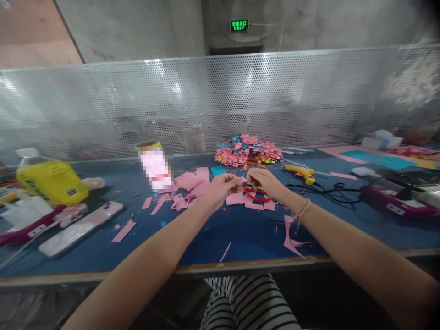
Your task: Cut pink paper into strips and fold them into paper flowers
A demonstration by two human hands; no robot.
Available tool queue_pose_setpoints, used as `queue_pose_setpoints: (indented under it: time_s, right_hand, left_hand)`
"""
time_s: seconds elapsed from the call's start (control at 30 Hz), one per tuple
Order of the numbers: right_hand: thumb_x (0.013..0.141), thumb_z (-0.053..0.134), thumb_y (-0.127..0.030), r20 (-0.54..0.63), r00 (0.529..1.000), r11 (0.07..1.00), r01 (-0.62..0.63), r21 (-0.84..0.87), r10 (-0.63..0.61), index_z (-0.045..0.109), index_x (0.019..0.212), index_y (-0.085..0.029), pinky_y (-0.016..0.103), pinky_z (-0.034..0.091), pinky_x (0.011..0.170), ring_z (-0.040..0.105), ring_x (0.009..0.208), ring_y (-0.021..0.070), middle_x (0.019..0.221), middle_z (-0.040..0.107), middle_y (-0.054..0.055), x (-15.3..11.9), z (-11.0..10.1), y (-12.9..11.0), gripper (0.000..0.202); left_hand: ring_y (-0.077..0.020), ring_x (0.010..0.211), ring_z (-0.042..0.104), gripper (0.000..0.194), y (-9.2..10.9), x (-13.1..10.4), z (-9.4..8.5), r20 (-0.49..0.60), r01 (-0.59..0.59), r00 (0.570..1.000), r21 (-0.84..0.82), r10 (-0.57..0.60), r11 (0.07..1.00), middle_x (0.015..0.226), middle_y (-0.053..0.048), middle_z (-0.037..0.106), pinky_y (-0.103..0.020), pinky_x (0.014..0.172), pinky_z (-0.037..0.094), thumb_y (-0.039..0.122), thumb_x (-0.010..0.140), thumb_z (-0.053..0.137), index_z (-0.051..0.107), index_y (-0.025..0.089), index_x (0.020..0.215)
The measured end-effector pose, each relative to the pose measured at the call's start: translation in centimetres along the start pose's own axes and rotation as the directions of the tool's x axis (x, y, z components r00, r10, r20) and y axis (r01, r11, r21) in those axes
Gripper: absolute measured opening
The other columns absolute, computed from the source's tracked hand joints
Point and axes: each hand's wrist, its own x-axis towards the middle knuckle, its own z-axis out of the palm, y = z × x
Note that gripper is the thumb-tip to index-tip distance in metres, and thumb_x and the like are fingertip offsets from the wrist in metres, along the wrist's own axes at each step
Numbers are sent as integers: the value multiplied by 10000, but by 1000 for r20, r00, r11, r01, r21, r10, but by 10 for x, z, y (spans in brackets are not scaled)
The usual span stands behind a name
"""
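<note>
Long blue-topped workbench (240,233) with perforated metal screen (220,101) along its far edge; scattered pink paper squares and offcuts (192,183) across the middle; mound of folded pink and blue paper pieces (248,150) behind the hands; yellow plastic bottle (51,181) lying far left; pink phone (80,228) face down near it; yellow glue gun (300,172) right of the mound. Left hand (222,188) and right hand (264,183) meet at centre, fingertips pinched on a small pink paper piece (242,182) between them; red-handled scissors (257,195) under the right hand, touching it; whether held, cannot tell.
</note>
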Motion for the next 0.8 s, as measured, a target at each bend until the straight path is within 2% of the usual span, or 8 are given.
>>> queue_pose_setpoints:
  time_s: [0.13,0.3,0.43,0.53,0.63,0.73,0.8]
  right_hand:
    - [771,379,-316,16,997,980,77,-182,-75,415,594,-175,208,307,467,385,448,76,502,401,-47,-2,-2,-1,229]
    - [764,405,-241,27,976,893,211,-397,-218,428,597,-167,201,305,505,389,505,79,539,423,-34,-2,-2,-5,185]
    - [760,416,-207,51,940,794,312,-522,-337,464,616,-162,209,321,560,423,586,95,603,468,-9,-2,-4,-9,158]
    - [765,424,-238,10,927,776,320,-543,-375,491,654,-164,222,339,592,451,624,108,648,495,6,-2,-5,-9,149]
    - [804,348,-310,-80,966,900,195,-391,-244,490,731,-169,228,368,558,481,578,109,648,505,7,1,-5,-4,213]
    - [826,263,-347,-50,998,978,37,-206,-49,467,798,-175,233,390,518,505,506,109,612,526,-1,5,-4,2,268]
    - [823,255,-339,-63,998,960,-29,-280,11,473,774,-172,233,389,522,512,503,113,590,540,2,7,-5,6,278]
  left_hand:
    - [-54,514,524,172,1,-1,-1,-17,2,1000,-8,-2,1000,564,6,550,-222,599,433,212,618,640,505,105,635]
    - [-55,520,523,175,2,-3,0,20,-13,1000,4,13,1000,589,9,553,-229,600,435,222,607,645,514,115,651]
    - [-77,576,538,160,2,-1,-1,25,-64,998,133,61,989,642,4,565,-255,622,442,254,611,632,547,133,674]
    - [-91,637,536,131,1,2,-4,-48,-162,981,316,186,935,685,-8,586,-238,618,426,271,620,615,582,153,668]
    - [-87,592,503,127,3,1,-5,-88,-236,947,457,308,858,659,-4,585,-209,543,393,289,625,603,615,168,663]
    - [-74,492,449,163,6,-1,-4,-81,-236,947,479,310,846,594,4,561,-200,458,351,317,638,587,633,170,693]
    - [-67,461,426,184,7,-3,-4,-82,-228,950,472,300,852,580,5,558,-200,439,335,328,639,585,640,169,712]
